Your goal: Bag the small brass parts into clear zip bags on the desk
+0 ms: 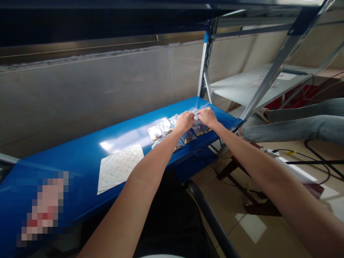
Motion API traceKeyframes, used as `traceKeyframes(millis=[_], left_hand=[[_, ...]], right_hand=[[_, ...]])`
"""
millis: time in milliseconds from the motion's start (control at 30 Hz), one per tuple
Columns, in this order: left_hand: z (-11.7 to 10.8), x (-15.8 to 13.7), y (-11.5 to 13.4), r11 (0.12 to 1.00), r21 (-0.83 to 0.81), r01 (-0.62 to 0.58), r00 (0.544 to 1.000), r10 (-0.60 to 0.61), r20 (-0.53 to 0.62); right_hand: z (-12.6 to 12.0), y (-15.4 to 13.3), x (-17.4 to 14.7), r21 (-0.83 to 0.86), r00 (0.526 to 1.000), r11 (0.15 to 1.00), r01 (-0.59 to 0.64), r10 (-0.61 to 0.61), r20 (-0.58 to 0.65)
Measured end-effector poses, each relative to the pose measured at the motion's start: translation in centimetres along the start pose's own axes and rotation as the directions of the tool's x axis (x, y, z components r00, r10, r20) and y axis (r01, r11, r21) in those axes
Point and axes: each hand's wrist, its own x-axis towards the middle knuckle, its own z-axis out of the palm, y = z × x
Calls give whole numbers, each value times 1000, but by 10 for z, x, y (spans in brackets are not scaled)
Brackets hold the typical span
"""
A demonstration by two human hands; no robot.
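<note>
Both my arms reach out over the blue shelf [80,143] to its right-hand part. My left hand [185,121] has its fingers curled in a pinch at the upper edge of a small clear plastic bag [196,111]. Close beside it, my right hand [207,116] pinches at the same bag from the right. Around and under my hands lie several more small clear bags [155,132] in rows. They hold small dark and yellow pieces that I cannot make out. My left forearm partly covers the nearer row.
A white cloth [120,167] lies left of the bags. Farther left is a blurred-out patch [44,209]. A metal post [279,61] rises at the right end. Beyond it are a white table [242,86] and another person's legs [295,123]. Cables run across the floor.
</note>
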Motion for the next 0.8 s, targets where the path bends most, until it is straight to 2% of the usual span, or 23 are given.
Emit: traceKeyframes(millis=[67,133,233,300,400,500,567,633,800], left_hand=[[-12,-13,0,992,-123,-31,993,16,-119],[-30,-39,-2,964,-259,-55,970,-9,-241],[-66,-108,-13,920,-389,-48,928,-102,-358],[-93,-169,-27,909,-413,59,877,-245,-414],[-129,-263,-60,875,-376,305,752,-463,-468],[-157,-335,-100,831,-271,485,649,-550,-526],[-169,-365,-124,788,-234,570,586,-589,-557],[-174,-381,-139,763,-236,602,574,-619,-536],[-172,-390,-146,809,-212,549,662,-575,-480]], right_hand=[[-4,-14,-4,39,997,999,-7,10,-82],[-7,-39,-14,103,984,995,-5,23,-174],[-8,-99,-46,233,960,970,69,-1,-280],[-4,-150,-76,319,949,933,165,-63,-308],[8,-225,-123,453,937,830,326,-220,-272],[22,-282,-158,519,895,733,441,-399,-198],[31,-304,-173,501,852,705,502,-503,-145],[37,-316,-184,465,825,706,533,-556,-101],[46,-318,-194,453,833,725,518,-549,-73]])
